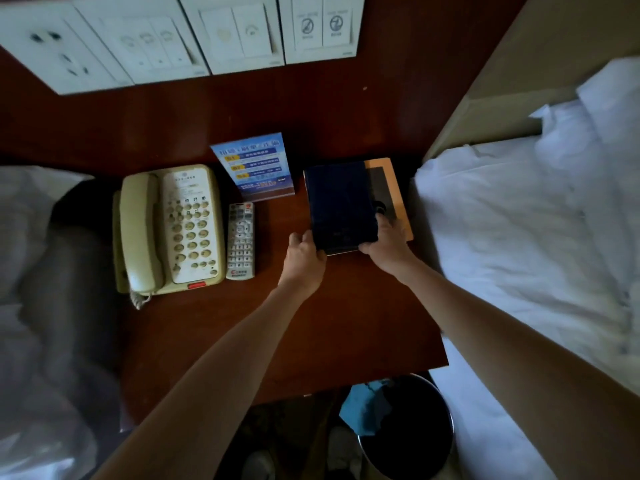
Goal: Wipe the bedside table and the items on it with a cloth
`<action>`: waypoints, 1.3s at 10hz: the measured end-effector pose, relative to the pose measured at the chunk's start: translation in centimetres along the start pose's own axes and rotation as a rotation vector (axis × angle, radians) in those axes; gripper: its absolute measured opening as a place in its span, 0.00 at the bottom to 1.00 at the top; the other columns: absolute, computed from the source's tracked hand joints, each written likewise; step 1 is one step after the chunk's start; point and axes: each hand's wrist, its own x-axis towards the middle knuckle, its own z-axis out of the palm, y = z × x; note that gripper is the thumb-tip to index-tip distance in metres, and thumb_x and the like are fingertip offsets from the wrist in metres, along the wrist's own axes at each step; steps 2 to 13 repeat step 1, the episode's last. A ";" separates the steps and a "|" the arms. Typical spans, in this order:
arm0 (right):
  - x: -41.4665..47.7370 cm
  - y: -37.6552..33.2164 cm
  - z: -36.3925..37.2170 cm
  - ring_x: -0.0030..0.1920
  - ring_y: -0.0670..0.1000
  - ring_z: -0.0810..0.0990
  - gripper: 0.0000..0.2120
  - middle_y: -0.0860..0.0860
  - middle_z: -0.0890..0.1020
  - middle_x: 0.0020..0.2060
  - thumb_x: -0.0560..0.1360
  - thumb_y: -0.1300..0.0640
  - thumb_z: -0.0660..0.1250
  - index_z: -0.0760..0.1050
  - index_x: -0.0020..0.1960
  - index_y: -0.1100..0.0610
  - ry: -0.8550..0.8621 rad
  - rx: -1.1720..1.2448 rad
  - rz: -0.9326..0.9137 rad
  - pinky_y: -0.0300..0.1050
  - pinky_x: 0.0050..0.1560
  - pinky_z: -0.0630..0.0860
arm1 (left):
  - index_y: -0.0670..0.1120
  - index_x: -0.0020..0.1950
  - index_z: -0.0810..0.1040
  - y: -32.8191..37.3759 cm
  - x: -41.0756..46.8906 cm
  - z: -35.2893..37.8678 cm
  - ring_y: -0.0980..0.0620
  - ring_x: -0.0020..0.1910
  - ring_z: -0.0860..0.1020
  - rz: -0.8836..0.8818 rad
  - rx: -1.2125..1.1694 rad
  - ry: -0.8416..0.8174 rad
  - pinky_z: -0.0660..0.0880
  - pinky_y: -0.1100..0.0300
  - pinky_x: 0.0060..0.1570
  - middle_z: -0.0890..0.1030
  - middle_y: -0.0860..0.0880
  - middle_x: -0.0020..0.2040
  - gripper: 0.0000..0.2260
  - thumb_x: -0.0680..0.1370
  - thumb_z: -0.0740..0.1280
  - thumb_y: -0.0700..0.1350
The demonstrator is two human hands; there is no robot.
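Observation:
A dark blue book lies on the brown bedside table, partly over an orange booklet. My left hand grips the blue book's near left corner. My right hand grips its near right corner. A cream telephone stands at the left, with a grey remote control beside it. A blue sign card stands upright behind the remote. A blue cloth hangs over the rim of a black bin below the table's front edge.
White bedding lies to the right and more bedding to the left. A row of white switches and sockets lines the wall panel behind. The black bin stands on the floor in front.

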 end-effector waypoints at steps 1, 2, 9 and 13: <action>-0.9 -0.3 -0.5 0.70 0.60 0.63 0.29 0.58 0.63 0.69 0.75 0.59 0.65 0.58 0.74 0.55 -0.045 0.064 0.014 0.58 0.71 0.63 | 0.43 0.65 0.71 0.4 -0.9 -1.2 0.55 0.50 0.67 -0.004 -0.023 -0.018 0.66 0.63 0.50 0.73 0.44 0.60 0.13 0.80 0.57 0.41; -0.9 -0.3 -0.5 0.70 0.60 0.63 0.29 0.58 0.63 0.69 0.75 0.59 0.65 0.58 0.74 0.55 -0.045 0.064 0.014 0.58 0.71 0.63 | 0.43 0.65 0.71 0.4 -0.9 -1.2 0.55 0.50 0.67 -0.004 -0.023 -0.018 0.66 0.63 0.50 0.73 0.44 0.60 0.13 0.80 0.57 0.41; -0.9 -0.3 -0.5 0.70 0.60 0.63 0.29 0.58 0.63 0.69 0.75 0.59 0.65 0.58 0.74 0.55 -0.045 0.064 0.014 0.58 0.71 0.63 | 0.43 0.65 0.71 0.4 -0.9 -1.2 0.55 0.50 0.67 -0.004 -0.023 -0.018 0.66 0.63 0.50 0.73 0.44 0.60 0.13 0.80 0.57 0.41; -0.9 -0.3 -0.5 0.70 0.60 0.63 0.29 0.58 0.63 0.69 0.75 0.59 0.65 0.58 0.74 0.55 -0.045 0.064 0.014 0.58 0.71 0.63 | 0.43 0.65 0.71 0.4 -0.9 -1.2 0.55 0.50 0.67 -0.004 -0.023 -0.018 0.66 0.63 0.50 0.73 0.44 0.60 0.13 0.80 0.57 0.41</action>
